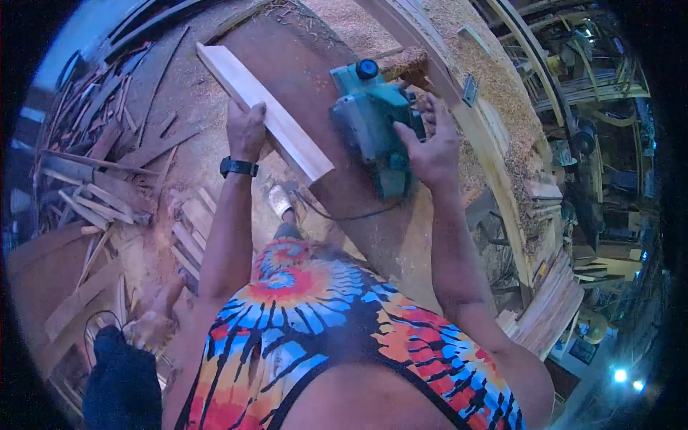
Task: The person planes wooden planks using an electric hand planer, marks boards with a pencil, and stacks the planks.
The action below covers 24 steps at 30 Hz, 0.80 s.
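Observation:
A pale squared wooden board (pixel 269 111) slants across the upper middle of the view. My left hand (pixel 246 130), with a dark watch on the wrist, is closed round the board's near edge, its thumb on top. A green power planer (pixel 376 118) with a dark round knob lies on the brown work surface (pixel 287 57), to the right of the board. My right hand (pixel 432 147) is at the planer's right side, thumb and fingers curled round its dark handle. The handle is partly hidden by the fingers. Board and planer do not touch.
Wood shavings (pixel 322 21) cover the ground beyond and to the right. A long curved timber (pixel 494 161) runs down the right side. Scrap wood (pixel 93 122) is piled at left. Another person's hand (pixel 150 330) and dark clothing are at lower left. A cord trails below the planer.

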Tool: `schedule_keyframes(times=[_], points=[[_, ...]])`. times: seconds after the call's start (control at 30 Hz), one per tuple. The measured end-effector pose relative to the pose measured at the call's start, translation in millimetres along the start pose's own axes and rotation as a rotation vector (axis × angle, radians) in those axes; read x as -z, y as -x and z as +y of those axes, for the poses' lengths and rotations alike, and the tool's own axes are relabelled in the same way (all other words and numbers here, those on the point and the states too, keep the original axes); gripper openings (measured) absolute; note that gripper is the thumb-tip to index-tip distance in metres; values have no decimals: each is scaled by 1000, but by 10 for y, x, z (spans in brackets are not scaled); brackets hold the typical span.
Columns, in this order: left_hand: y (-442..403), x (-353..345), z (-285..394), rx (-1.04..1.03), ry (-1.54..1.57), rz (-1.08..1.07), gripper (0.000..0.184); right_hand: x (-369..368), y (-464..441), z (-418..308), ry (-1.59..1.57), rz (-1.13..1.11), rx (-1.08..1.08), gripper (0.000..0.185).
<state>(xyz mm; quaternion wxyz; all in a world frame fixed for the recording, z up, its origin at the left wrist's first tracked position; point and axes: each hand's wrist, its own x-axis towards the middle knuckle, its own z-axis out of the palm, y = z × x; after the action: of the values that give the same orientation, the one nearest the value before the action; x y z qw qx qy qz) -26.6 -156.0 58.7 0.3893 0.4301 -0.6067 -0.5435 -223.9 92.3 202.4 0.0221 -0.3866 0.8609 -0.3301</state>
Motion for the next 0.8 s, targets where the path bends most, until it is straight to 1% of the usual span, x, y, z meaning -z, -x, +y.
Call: schedule_keyframes(times=[0.07,0.1,0.17,0.2,0.27,0.37,0.4,0.43,0.5,0.57,0.6,0.63,0.7,0.8], points=[[334,-30,308,128,103,-38,38,254,213,-173,-114,-85,17,69],[515,-59,414,189,156,-59,37,302,368,-142,-118,-163,70,71],[867,-154,423,109,375,-105,42,401,692,-64,-125,-311,181,75],[975,-150,426,67,479,-135,45,411,839,-93,-165,-350,194,78],[1397,-268,479,50,516,-191,51,556,1210,-38,-248,-410,230,84],[2080,-561,842,56,671,-321,62,893,1619,89,-384,-568,80,91],[2274,-695,911,121,762,-369,61,944,1749,205,-431,-580,57,96],[2417,-773,873,221,847,-454,63,1017,1869,301,-416,-506,127,94],[2757,-1043,919,279,948,-574,64,1193,2155,479,-369,-358,252,91],[3037,-1310,1056,306,955,-644,64,1240,2451,786,-279,-282,197,88],[3159,-1446,1095,325,957,-679,64,1301,2570,905,-297,-270,130,87],[3254,-1610,1108,286,895,-703,64,1363,2688,1023,-316,-256,63,86],[3395,-1835,1150,207,781,-755,62,1516,2857,1101,-477,-268,-135,84],[3574,-2258,1111,193,646,-806,63,1881,2981,1321,-338,-421,-313,86]])
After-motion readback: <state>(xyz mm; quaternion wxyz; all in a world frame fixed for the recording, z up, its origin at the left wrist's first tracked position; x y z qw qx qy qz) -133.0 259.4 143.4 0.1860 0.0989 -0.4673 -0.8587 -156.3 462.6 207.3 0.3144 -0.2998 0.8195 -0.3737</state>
